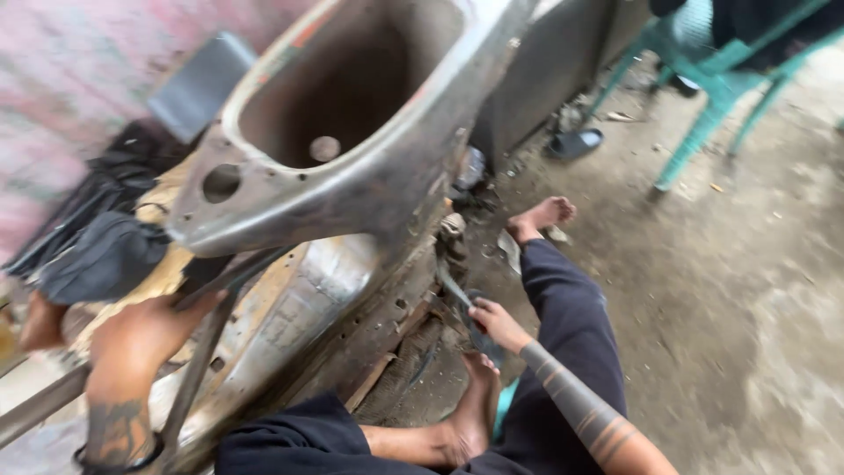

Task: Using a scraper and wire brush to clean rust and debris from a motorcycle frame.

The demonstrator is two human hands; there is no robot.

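Observation:
I sit on the ground beside a stripped motor scooter body (352, 167), grey and rusty, with an open hollow at its top. My left hand (145, 339) rests against the frame's lower left side, next to a dark metal bar (198, 369). My right hand (497, 321) is closed around a dark tool (462, 303) held against the greasy engine area (413, 325) at the underside. My legs in dark trousers and bare feet (470, 413) lie below the frame.
A teal plastic chair (721, 84) stands at the upper right on the dusty concrete floor. A dark sandal (573, 142) lies near it. Black cloth or bags (97, 237) are heaped at the left by a pinkish wall.

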